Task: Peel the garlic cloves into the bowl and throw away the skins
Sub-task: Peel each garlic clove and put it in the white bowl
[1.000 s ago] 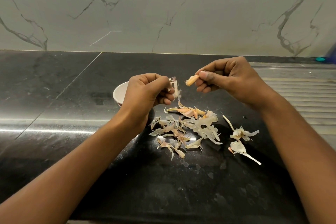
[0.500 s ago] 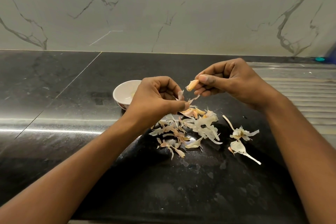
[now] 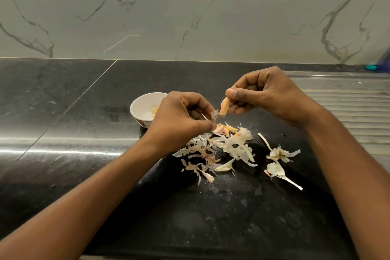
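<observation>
My right hand (image 3: 268, 95) pinches a pale orange garlic cloves piece (image 3: 224, 106) between thumb and fingers, its tip pointing down and left. My left hand (image 3: 179, 120) is curled just below it and pinches a thin strip of skin (image 3: 214, 115) still attached to the clove's lower end. A small white bowl (image 3: 140, 104) stands behind my left hand, partly hidden by it, with a peeled clove (image 3: 154, 110) inside. A heap of papery skins (image 3: 223, 150) lies on the black counter beneath both hands.
Two larger skin pieces with stems (image 3: 278, 160) lie to the right of the heap. A ribbed steel drainboard (image 3: 346, 112) runs along the right side. A marble wall (image 3: 190, 10) rises behind the counter (image 3: 63, 101). A teal object (image 3: 371, 67) sits at the far right.
My left hand dropped from beside the clove, then came back up under it and took hold of a skin strip. My right hand tilted the clove's tip downward. More of the bowl shows.
</observation>
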A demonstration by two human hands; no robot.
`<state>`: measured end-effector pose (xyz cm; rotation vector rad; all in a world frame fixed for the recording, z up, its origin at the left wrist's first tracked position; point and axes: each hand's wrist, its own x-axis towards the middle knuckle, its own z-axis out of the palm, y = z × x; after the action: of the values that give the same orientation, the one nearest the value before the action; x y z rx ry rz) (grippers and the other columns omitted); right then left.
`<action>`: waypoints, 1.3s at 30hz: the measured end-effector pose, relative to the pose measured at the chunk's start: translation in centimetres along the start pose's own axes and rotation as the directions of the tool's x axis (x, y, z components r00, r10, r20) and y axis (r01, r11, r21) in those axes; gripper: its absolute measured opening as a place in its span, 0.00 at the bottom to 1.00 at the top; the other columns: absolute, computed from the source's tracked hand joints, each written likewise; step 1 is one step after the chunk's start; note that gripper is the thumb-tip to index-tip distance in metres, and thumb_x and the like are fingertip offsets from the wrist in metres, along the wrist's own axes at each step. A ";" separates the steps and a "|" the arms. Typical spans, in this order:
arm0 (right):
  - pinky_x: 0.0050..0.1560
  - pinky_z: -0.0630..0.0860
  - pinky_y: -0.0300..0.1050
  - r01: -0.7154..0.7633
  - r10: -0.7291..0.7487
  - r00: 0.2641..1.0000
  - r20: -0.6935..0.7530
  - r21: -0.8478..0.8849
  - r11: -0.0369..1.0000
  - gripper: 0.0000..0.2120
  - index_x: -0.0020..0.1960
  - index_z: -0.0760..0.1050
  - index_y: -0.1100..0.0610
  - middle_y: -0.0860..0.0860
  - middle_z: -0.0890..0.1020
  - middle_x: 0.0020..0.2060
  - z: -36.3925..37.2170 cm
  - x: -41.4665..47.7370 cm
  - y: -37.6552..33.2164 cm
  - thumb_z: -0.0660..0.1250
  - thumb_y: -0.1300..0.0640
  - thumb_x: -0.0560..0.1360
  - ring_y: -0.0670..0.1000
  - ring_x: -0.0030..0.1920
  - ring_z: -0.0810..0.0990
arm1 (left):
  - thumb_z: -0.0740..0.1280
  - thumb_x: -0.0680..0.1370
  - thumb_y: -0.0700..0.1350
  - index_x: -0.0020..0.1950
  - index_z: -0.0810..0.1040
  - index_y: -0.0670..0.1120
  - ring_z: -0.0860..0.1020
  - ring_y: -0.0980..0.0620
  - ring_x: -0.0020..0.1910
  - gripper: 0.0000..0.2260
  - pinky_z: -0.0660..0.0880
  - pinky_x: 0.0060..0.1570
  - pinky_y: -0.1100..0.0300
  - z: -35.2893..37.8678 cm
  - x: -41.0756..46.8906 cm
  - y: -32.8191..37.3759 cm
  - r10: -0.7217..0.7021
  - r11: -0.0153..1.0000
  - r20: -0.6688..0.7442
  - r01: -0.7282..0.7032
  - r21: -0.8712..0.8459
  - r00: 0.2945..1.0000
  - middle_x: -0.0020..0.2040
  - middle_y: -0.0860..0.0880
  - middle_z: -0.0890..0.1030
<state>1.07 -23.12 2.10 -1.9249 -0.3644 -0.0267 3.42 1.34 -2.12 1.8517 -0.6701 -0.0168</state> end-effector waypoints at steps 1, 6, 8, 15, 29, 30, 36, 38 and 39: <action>0.46 0.86 0.43 0.003 -0.003 1.000 0.001 -0.007 1.000 0.11 0.53 0.84 0.66 0.59 0.90 0.46 0.0 0.0 0.0 0.74 0.57 0.78 0.56 0.45 0.90 | 0.80 0.73 0.35 0.49 0.87 0.43 0.87 0.46 0.39 0.08 0.85 0.43 0.54 0.0 0.0 0.0 0.000 1.000 0.007 0.000 -0.012 1.000 0.41 0.47 0.88; 0.44 0.87 0.46 0.032 -0.032 0.999 -0.009 -0.048 0.998 0.07 0.51 0.84 0.65 0.59 0.89 0.44 0.7 0.3 0.2 0.74 0.60 0.79 0.59 0.44 0.90 | 0.80 0.75 0.44 0.51 0.89 0.43 0.87 0.43 0.40 0.07 0.86 0.41 0.50 0.3 -0.1 -0.1 0.017 0.999 0.026 -0.016 -0.037 1.000 0.41 0.46 0.88; 0.43 0.87 0.47 0.044 -0.045 0.999 -0.012 -0.076 0.996 0.07 0.50 0.84 0.64 0.59 0.89 0.43 0.9 0.4 0.1 0.75 0.59 0.79 0.60 0.43 0.90 | 0.79 0.76 0.44 0.50 0.89 0.43 0.86 0.46 0.38 0.06 0.85 0.40 0.52 0.3 -0.1 -0.1 0.022 1.000 0.018 -0.022 -0.018 1.000 0.39 0.47 0.88; 0.45 0.87 0.47 0.081 -0.079 0.997 0.016 -0.140 0.987 0.09 0.53 0.84 0.64 0.56 0.89 0.42 1.5 0.4 0.1 0.77 0.58 0.77 0.58 0.43 0.90 | 0.76 0.78 0.38 0.48 0.88 0.39 0.87 0.42 0.38 0.03 0.85 0.40 0.53 0.3 0.0 -0.2 -0.040 0.995 0.035 0.043 -0.087 0.999 0.40 0.43 0.88; 0.51 0.88 0.50 0.058 -0.055 0.997 0.061 -0.055 0.997 0.10 0.56 0.86 0.63 0.57 0.90 0.46 0.9 0.0 0.1 0.78 0.64 0.75 0.57 0.47 0.90 | 0.75 0.78 0.36 0.51 0.87 0.35 0.87 0.40 0.41 0.05 0.84 0.42 0.57 -0.4 0.0 0.4 -0.077 0.953 0.047 0.087 -0.290 0.996 0.42 0.36 0.87; 0.51 0.88 0.48 0.057 -0.054 0.997 0.063 -0.051 0.997 0.10 0.56 0.86 0.64 0.58 0.90 0.46 0.9 -0.1 0.1 0.78 0.64 0.75 0.57 0.47 0.90 | 0.75 0.78 0.36 0.51 0.87 0.35 0.87 0.40 0.41 0.05 0.84 0.43 0.57 -0.4 0.0 0.5 -0.071 0.955 0.050 0.083 -0.284 0.996 0.42 0.36 0.87; 0.47 0.87 0.43 0.068 -0.065 0.995 0.082 -0.030 0.997 0.10 0.55 0.86 0.65 0.58 0.90 0.45 1.1 0.0 0.1 0.77 0.65 0.75 0.56 0.44 0.90 | 0.73 0.78 0.33 0.48 0.86 0.33 0.85 0.40 0.37 0.03 0.84 0.39 0.57 -0.4 -0.1 0.5 -0.034 0.964 0.058 0.048 -0.260 0.998 0.39 0.36 0.86; 0.47 0.86 0.43 0.067 -0.065 0.994 0.090 -0.019 0.998 0.10 0.55 0.86 0.66 0.58 0.90 0.45 1.0 0.0 0.2 0.77 0.65 0.75 0.56 0.44 0.90 | 0.73 0.78 0.32 0.47 0.86 0.33 0.84 0.41 0.35 0.02 0.83 0.37 0.57 -0.4 -0.1 0.6 -0.031 0.964 0.054 0.044 -0.263 0.998 0.38 0.35 0.85; 0.46 0.86 0.43 0.068 -0.066 0.993 0.094 -0.020 0.998 0.10 0.55 0.86 0.66 0.59 0.90 0.45 1.0 0.0 0.2 0.77 0.65 0.75 0.56 0.44 0.90 | 0.73 0.78 0.31 0.47 0.86 0.33 0.84 0.41 0.35 0.02 0.83 0.37 0.58 -0.3 -0.1 0.6 -0.033 0.963 0.056 0.046 -0.264 0.998 0.38 0.36 0.85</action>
<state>0.96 -22.26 1.57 -1.9403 -0.4930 0.0155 3.16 1.55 -1.54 1.6099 -0.6339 -0.1733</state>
